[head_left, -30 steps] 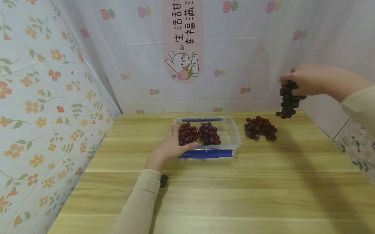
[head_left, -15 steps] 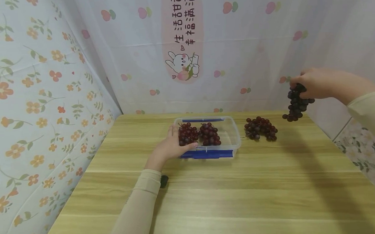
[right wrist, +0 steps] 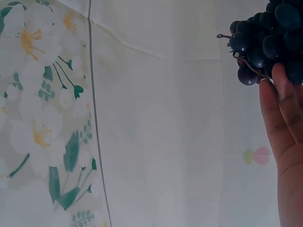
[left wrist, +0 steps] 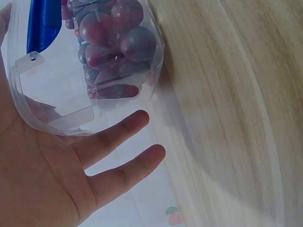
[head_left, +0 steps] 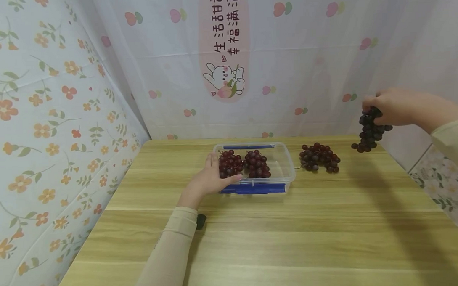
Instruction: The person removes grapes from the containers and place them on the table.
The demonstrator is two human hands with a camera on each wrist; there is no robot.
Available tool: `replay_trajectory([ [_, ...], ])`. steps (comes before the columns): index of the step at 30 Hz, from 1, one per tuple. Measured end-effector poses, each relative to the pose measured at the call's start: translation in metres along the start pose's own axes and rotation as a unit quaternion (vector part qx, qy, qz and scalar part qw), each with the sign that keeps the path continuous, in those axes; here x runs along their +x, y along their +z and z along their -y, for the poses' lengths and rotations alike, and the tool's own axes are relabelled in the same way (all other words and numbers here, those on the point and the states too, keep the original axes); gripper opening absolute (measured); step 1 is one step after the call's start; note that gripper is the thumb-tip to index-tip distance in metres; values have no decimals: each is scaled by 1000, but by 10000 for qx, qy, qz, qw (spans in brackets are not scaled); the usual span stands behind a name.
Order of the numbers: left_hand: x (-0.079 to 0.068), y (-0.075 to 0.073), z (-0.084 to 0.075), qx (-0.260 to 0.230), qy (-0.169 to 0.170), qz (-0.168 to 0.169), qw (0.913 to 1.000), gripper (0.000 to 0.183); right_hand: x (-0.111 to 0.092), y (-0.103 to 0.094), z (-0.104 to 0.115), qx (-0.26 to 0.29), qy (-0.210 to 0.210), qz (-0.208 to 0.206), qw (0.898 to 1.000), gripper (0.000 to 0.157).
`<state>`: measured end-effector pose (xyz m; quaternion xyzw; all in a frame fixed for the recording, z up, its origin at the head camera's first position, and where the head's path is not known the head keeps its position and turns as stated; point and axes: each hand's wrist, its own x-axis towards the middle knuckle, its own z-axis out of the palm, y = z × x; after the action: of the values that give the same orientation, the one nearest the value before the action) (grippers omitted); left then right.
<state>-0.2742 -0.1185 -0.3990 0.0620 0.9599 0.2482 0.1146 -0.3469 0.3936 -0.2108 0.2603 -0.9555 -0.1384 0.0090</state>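
My right hand [head_left: 398,106] holds a dark bunch of grapes [head_left: 371,133] from above, raised over the table's back right. In the right wrist view, fingertips touch the bunch's stem [right wrist: 255,71] and lower grapes. A clear plastic box [head_left: 253,181] with blue latches stands lidless at the table's back. Two red grape bunches, one left [head_left: 229,165] and one beside it [head_left: 257,164], lie in its left part. My left hand [head_left: 207,179] rests against the box's left end, thumb over the front rim. Its fingers [left wrist: 125,179] are straight and spread in the left wrist view.
Another red grape bunch [head_left: 320,157] lies on the wooden table [head_left: 274,242], right of the box. A small dark object [head_left: 201,222] shows beside the left cuff. Patterned cloth [head_left: 306,73] hangs behind the table, and flowered cloth [head_left: 54,124] at the left.
My right hand has moved right and slightly down with the grape bunch. The left hand, the box and the other bunches have stayed in place.
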Motion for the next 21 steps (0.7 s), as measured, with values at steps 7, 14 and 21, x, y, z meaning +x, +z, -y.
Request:
replay_trajectory([
  [7, 0, 0, 1, -11, -40, 3, 10000, 136, -3, 10, -3, -16, 52, -40, 10000, 33],
  [14, -1, -1, 0, -37, -38, -16, 10000, 130, -5, 19, -4, 66, 120, 16, 9999, 32],
  [21, -1, 0, 0, 13, -16, -15, 10000, 133, -7, 27, -5, 104, 181, 25, 9998, 32],
])
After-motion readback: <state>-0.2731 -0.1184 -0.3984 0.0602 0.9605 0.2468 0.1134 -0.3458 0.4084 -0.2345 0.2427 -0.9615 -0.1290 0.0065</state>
